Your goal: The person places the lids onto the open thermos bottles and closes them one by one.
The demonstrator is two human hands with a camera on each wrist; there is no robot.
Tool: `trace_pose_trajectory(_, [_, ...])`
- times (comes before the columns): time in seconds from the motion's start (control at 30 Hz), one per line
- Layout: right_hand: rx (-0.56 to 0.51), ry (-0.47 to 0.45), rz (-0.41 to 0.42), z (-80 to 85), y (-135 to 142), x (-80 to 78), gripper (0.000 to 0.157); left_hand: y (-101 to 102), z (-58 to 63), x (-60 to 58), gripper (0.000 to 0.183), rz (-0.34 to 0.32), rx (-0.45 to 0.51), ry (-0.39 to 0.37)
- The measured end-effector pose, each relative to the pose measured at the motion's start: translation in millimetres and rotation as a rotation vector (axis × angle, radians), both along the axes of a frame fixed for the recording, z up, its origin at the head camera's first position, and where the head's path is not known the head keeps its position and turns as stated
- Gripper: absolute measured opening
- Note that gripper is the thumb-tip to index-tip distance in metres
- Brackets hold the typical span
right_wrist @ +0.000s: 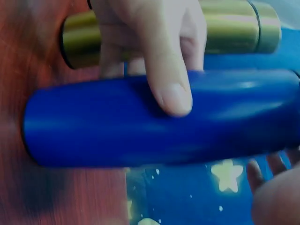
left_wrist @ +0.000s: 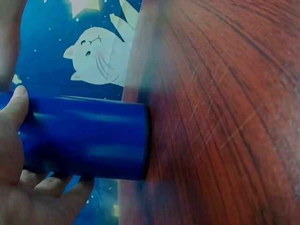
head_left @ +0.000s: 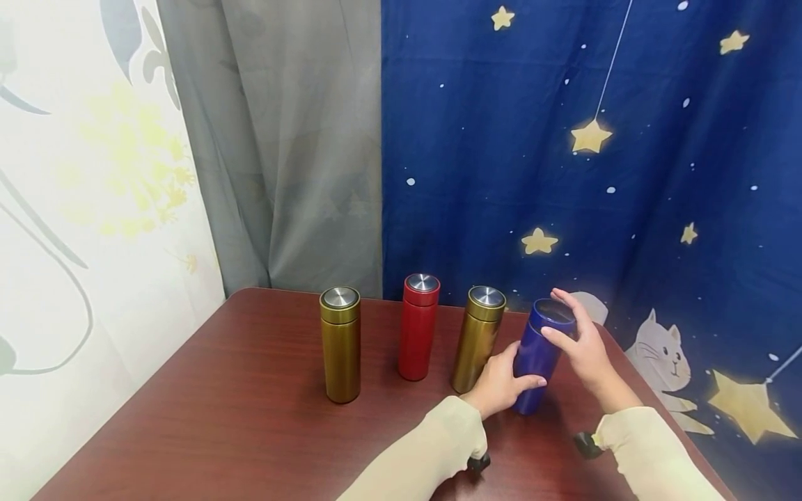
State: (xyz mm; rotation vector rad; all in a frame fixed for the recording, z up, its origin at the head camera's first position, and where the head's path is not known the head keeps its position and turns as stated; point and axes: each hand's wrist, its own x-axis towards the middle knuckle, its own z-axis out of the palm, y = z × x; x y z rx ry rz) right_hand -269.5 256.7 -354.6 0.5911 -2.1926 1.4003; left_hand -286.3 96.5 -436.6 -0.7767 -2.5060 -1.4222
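Note:
My left hand (head_left: 501, 381) grips a blue thermos bottle (head_left: 534, 358) around its body, thumb across the front. In the left wrist view the base of the blue bottle (left_wrist: 93, 138) meets the tabletop. My right hand (head_left: 587, 348) is at the blue bottle's lid (head_left: 553, 314), its thumb by the near side and its fairly straight fingers reaching along the far side. In the right wrist view, right-hand fingers (right_wrist: 276, 165) appear beside the bottle's upper end; the lid is mostly out of that view. A gold thermos bottle (head_left: 476, 341) stands just left of my left hand.
A red thermos bottle (head_left: 418, 330) and another gold one (head_left: 341, 348) stand upright farther left on the brown wooden table (head_left: 250, 403). Behind the table hang a grey curtain (head_left: 313, 139) and a blue star-patterned curtain (head_left: 476, 125). The table's right edge runs close to my right forearm.

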Motion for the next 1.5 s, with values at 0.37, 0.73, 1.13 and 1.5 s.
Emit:
trace_pose_trajectory(0.37, [0.007, -0.002, 0.142, 5.3, 15.9, -0.6, 0.054, 0.4, -0.9, -1.5, 0.066, -0.015, 0.008, 0.001])
trace_pose_trajectory(0.73, [0.174, 0.013, -0.164, 3.9, 13.8, 2.9, 0.057, -0.8, -1.7, -1.6, 0.065, -0.016, 0.021, 0.014])
trace_pose_trajectory(1.13, [0.246, 0.3, -0.474, -1.0, -8.9, 2.4, 0.062, 0.1, -0.1, -2.7, 0.066, -0.023, 0.024, -0.007])
trace_pose_trajectory(1.5, [0.261, 0.138, -0.472, 2.9, -14.9, 4.6, 0.066, 0.0, -1.5, -4.2, 0.067, -0.033, -0.009, -0.003])
